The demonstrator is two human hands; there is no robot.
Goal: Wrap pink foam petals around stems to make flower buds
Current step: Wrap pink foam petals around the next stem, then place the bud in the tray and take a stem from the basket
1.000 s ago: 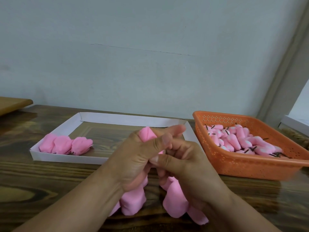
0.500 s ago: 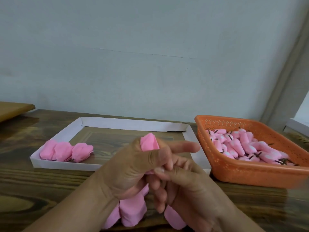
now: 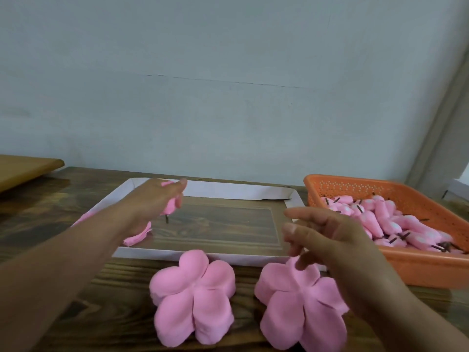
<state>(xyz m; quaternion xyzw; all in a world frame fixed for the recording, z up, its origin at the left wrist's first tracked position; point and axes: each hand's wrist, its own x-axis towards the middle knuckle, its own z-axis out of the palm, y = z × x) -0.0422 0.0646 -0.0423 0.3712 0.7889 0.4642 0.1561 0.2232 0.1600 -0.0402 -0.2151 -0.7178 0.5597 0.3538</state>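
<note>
My left hand (image 3: 157,199) reaches over the white tray (image 3: 203,255) and grips a wrapped pink bud (image 3: 169,204) with a short dark stem hanging below it. Other finished buds (image 3: 138,236) lie in the tray's left part, mostly hidden by my forearm. My right hand (image 3: 327,237) hovers with fingers loosely spread, holding nothing, above the right of two stacks of pink foam petals (image 3: 302,303). The left petal stack (image 3: 193,298) lies on the table in front of the tray. An orange basket (image 3: 418,265) at the right holds several pink cores with dark stems (image 3: 380,219).
A dark wooden table (image 3: 50,199) carries everything. A lighter wooden board (image 3: 22,168) sits at the far left. A pale wall stands right behind the table. A frame edge runs down at the far right.
My hands have separated. The left carried the wrapped bud forward over the tray, and the right let go and moved right. The two petal stacks are now uncovered.
</note>
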